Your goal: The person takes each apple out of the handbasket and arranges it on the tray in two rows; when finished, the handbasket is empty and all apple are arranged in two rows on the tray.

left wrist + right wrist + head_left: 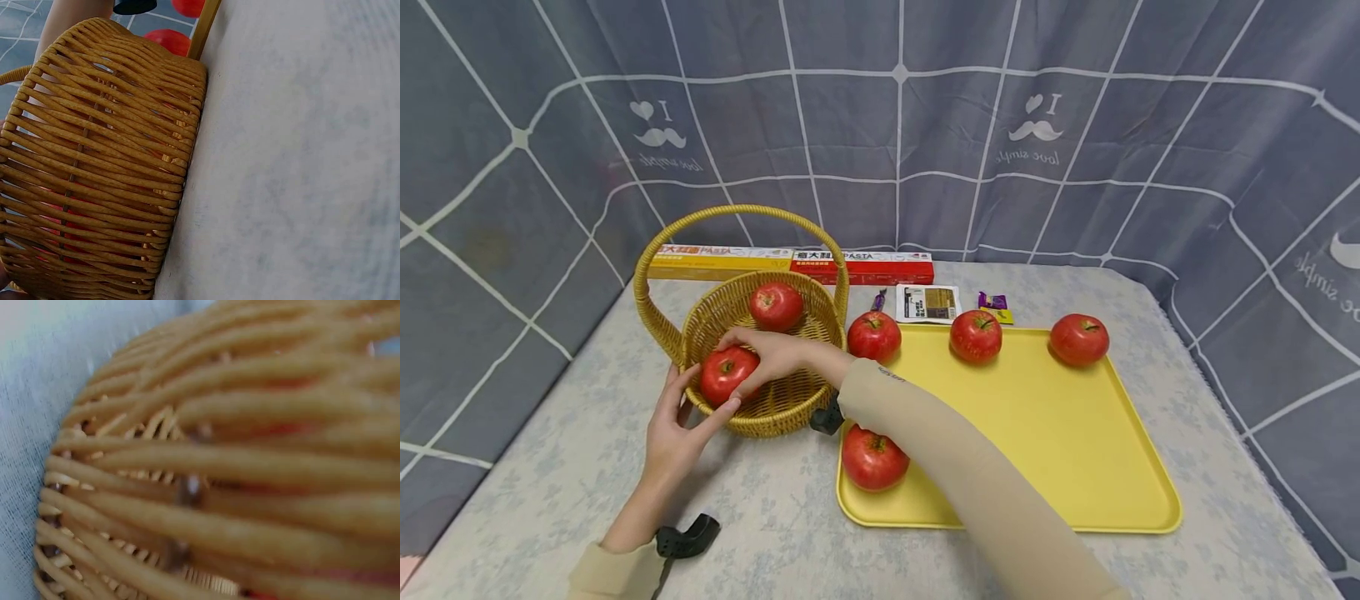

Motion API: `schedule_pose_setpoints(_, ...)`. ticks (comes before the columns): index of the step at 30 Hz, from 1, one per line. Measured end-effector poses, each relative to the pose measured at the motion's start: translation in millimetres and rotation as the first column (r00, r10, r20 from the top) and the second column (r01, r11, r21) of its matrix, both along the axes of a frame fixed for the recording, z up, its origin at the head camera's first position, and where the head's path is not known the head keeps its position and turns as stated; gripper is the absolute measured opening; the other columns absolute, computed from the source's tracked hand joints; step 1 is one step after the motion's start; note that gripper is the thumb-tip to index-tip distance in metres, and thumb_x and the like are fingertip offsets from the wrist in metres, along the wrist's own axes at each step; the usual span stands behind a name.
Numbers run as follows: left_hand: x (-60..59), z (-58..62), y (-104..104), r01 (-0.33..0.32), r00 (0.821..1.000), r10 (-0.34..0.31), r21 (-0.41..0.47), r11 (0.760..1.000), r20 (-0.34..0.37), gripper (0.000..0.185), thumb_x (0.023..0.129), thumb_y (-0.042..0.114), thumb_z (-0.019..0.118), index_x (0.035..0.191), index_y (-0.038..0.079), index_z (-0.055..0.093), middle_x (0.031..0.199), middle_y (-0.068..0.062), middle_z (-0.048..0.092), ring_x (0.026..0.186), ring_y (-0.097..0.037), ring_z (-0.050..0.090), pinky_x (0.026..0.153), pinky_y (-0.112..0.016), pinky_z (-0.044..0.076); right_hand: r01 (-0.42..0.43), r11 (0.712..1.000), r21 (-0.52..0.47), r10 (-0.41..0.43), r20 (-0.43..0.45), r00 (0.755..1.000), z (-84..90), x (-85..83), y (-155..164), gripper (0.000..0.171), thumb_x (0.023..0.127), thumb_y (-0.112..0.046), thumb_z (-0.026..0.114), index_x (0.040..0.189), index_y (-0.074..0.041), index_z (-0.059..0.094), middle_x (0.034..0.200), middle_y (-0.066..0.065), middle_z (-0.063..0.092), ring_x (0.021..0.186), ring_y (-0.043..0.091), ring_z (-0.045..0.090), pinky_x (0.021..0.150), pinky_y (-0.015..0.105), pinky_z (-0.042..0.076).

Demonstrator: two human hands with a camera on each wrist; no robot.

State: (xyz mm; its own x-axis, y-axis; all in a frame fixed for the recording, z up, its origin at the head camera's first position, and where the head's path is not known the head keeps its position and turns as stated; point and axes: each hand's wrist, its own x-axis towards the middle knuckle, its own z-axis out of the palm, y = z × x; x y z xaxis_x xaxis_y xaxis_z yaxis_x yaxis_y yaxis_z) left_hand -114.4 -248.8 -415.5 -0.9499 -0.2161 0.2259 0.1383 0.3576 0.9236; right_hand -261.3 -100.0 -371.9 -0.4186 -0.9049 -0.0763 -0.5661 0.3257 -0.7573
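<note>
A wicker basket (775, 425) with a tall arched handle stands on the left of the table in the head view. My right hand (777, 357) reaches into it and grips a red apple (724, 373) at the left side. Behind that one, a second red apple (777, 306) lies inside. At the near left rim, my left hand (672, 442) holds the basket, its thumb by the front edge; some fingers are hidden behind the wall. Both wrist views look at the woven side (106, 156), the right one blurred, with red showing through the gaps.
A yellow tray (1037, 433) lies right of the basket with several red apples, one (874, 458) partly under my right sleeve. Behind stand a yellow pasta box (722, 265) and a red one (880, 271). A white packet (928, 303) and small purple wrappers (992, 300) lie beyond the tray.
</note>
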Motion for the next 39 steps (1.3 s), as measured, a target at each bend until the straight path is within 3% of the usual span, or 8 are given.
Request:
schedule_pose_setpoints(8,-0.1,-0.6,-1.3,0.001,1.0,-0.001,-0.004,1.0,0.019,0.075,0.081,0.006,0.073,0.144,0.0,0.032,0.156,-0.004,0.003,0.141,-0.023,0.015,0.095,-0.005,0.03,-0.003,1.0,0.026,0.005,-0.076,0.997,14.8,-0.4,12.0,0.071,0.069,-0.029,0.084,0.128,-0.014,0.049,0.124,-0.004,0.049,0.109,0.004,0.047,0.087,0.013,0.039)
schedule_pose_setpoints(11,4.9,11.1,4.5,0.001,1.0,0.0,-0.016,1.0,0.028,0.073,0.082,0.005,0.071,0.143,-0.002,0.032,0.156,-0.008,0.004,0.14,-0.026,0.015,0.094,-0.003,0.029,0.004,1.0,-0.002,-0.004,-0.097,0.995,31.9,1.6,30.2,0.072,0.067,-0.033,0.085,0.128,-0.016,0.049,0.123,-0.006,0.05,0.109,0.004,0.047,0.088,0.016,0.041)
schedule_pose_setpoints(15,7.0,16.4,7.0,0.004,1.0,-0.004,-0.02,1.0,0.022,0.073,0.082,0.003,0.07,0.143,-0.004,0.031,0.156,-0.01,0.003,0.14,-0.028,0.014,0.095,-0.003,0.028,0.019,0.996,-0.082,-0.028,-0.11,0.994,55.6,9.0,69.9,0.073,0.068,-0.032,0.085,0.13,-0.017,0.049,0.124,-0.006,0.05,0.109,0.006,0.048,0.089,0.02,0.043)
schedule_pose_setpoints(21,3.3,3.6,0.1,0.006,1.0,-0.005,-0.031,1.0,0.03,0.075,0.082,0.005,0.071,0.145,0.0,0.03,0.157,-0.005,0.002,0.141,-0.026,0.014,0.095,-0.003,0.028,0.033,0.975,-0.219,-0.057,-0.107,0.993,76.0,21.9,152.2,0.071,0.068,-0.025,0.085,0.129,-0.013,0.051,0.125,-0.003,0.051,0.111,0.014,0.05,0.091,0.03,0.046)
schedule_pose_setpoints(26,3.2,-1.8,-3.3,-0.003,1.0,0.004,-0.033,0.999,0.03,0.075,0.083,0.009,0.072,0.145,0.004,0.031,0.156,0.001,0.002,0.141,-0.021,0.014,0.095,-0.003,0.028,0.072,0.963,-0.26,-0.084,-0.037,0.996,70.0,34.1,220.0,0.069,0.069,-0.016,0.085,0.129,-0.012,0.05,0.128,0.0,0.048,0.113,0.02,0.05,0.089,0.036,0.049)
schedule_pose_setpoints(35,2.6,-4.4,-3.1,-0.007,1.0,0.008,-0.048,0.999,0.011,0.075,0.083,0.01,0.072,0.145,0.002,0.03,0.157,0.002,0.004,0.141,-0.018,0.015,0.096,-0.004,0.028,0.154,0.984,-0.095,-0.154,0.003,0.988,35.5,60.0,306.8,0.067,0.073,-0.023,0.082,0.13,-0.015,0.048,0.128,0.0,0.05,0.114,0.018,0.048,0.092,0.036,0.046)
schedule_pose_setpoints(39,0.8,-4.5,-2.2,-0.005,1.0,0.005,-0.051,0.999,0.005,0.075,0.083,0.01,0.071,0.145,0.001,0.03,0.156,0.002,0.005,0.141,-0.019,0.015,0.096,-0.004,0.028,0.146,0.986,-0.085,-0.144,0.028,0.989,14.8,69.8,328.3,0.066,0.074,-0.023,0.082,0.129,-0.014,0.048,0.128,0.001,0.05,0.114,0.019,0.048,0.093,0.035,0.046)
